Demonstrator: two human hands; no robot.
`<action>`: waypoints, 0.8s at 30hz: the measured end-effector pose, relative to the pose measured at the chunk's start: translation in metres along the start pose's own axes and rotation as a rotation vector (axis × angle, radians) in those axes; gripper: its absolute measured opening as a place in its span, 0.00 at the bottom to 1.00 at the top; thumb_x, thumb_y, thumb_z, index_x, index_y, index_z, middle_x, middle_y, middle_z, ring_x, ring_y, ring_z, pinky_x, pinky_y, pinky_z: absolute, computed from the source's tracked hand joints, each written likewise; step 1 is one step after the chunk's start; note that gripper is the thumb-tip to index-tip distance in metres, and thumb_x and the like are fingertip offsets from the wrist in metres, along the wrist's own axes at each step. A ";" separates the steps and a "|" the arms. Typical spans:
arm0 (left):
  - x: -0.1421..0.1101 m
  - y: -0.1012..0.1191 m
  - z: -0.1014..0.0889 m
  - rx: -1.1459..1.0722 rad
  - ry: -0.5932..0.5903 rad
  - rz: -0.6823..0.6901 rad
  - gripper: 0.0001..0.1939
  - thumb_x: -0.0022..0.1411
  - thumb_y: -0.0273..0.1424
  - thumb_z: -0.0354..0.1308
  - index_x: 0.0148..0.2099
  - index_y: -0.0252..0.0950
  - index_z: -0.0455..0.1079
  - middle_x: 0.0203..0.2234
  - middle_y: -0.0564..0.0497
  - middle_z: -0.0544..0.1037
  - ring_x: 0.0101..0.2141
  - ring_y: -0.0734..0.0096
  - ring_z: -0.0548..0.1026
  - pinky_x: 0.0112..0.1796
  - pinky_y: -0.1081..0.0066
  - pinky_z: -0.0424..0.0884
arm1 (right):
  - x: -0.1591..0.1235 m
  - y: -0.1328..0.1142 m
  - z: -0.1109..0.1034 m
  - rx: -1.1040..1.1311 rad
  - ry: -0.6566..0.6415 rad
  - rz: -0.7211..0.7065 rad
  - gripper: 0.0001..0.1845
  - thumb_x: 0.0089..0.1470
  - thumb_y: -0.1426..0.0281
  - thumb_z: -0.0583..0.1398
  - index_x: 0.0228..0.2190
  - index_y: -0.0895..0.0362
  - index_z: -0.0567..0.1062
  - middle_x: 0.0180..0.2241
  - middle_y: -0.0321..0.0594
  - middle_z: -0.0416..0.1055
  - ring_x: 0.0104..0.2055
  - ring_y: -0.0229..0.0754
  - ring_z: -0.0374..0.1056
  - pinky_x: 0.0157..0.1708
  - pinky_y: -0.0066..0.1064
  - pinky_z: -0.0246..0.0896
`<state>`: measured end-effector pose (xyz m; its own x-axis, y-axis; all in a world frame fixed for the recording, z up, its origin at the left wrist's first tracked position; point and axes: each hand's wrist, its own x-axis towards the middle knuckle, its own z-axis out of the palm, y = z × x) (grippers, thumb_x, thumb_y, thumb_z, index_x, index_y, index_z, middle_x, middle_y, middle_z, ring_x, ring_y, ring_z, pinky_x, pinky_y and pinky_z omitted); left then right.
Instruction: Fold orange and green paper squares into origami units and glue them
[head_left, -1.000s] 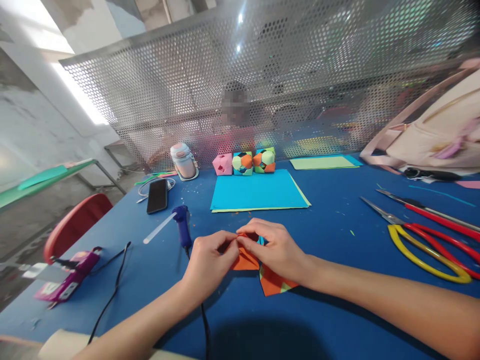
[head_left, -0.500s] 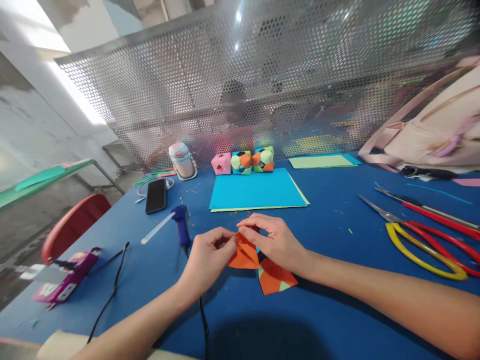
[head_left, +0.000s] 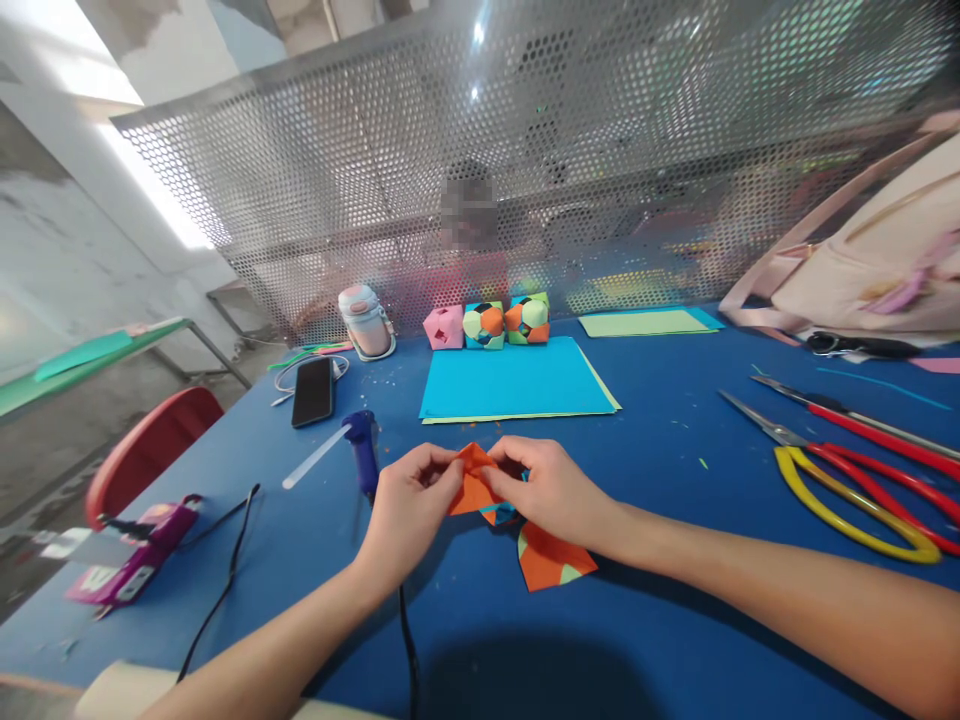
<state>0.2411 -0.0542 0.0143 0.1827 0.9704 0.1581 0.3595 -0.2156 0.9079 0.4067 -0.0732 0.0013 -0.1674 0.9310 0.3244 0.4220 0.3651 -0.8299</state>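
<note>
Just above the table in front of me is a folded orange paper piece point(head_left: 472, 488) with some blue showing at its lower right. My left hand point(head_left: 418, 500) pinches its left side between thumb and fingers. My right hand point(head_left: 553, 490) grips its right side, and the palm hides part of the piece. Below my right wrist lies another folded orange paper piece point(head_left: 551, 560) with pale green corners. A blue glue gun point(head_left: 364, 452) with a clear glue stick rests left of my hands. Blue paper sheets point(head_left: 517, 378) lie beyond them.
Three paper balls point(head_left: 484, 325) stand by a perforated metal screen point(head_left: 405, 180), beside a bottle point(head_left: 365, 322). A phone point(head_left: 312, 392) and purple power strip point(head_left: 135, 555) are left. Red-and-yellow scissors point(head_left: 840, 480), a craft knife point(head_left: 870, 418) and a pale bag point(head_left: 870, 240) are right.
The held orange paper piece has been lifted slightly and turned, so its peak shows between my hands and blue appears beneath. The other orange piece stays on the table.
</note>
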 end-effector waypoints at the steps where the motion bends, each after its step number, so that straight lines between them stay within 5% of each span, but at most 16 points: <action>1: 0.000 -0.001 0.000 0.000 -0.009 -0.005 0.11 0.54 0.36 0.57 0.28 0.32 0.72 0.18 0.56 0.68 0.20 0.78 0.61 0.21 0.78 0.58 | 0.000 0.000 0.001 -0.021 0.015 -0.004 0.09 0.54 0.71 0.56 0.23 0.58 0.70 0.22 0.35 0.68 0.24 0.35 0.62 0.25 0.27 0.54; 24: -0.001 -0.009 0.006 0.095 -0.066 0.012 0.08 0.55 0.34 0.56 0.28 0.35 0.68 0.18 0.57 0.66 0.21 0.78 0.60 0.22 0.78 0.56 | -0.003 0.001 0.005 -0.082 0.054 -0.030 0.12 0.51 0.74 0.56 0.18 0.57 0.64 0.19 0.32 0.64 0.22 0.33 0.59 0.23 0.25 0.52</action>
<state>0.2429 -0.0537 0.0039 0.2464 0.9590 0.1398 0.4412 -0.2394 0.8649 0.4030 -0.0755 -0.0024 -0.1340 0.9178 0.3738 0.4891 0.3893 -0.7805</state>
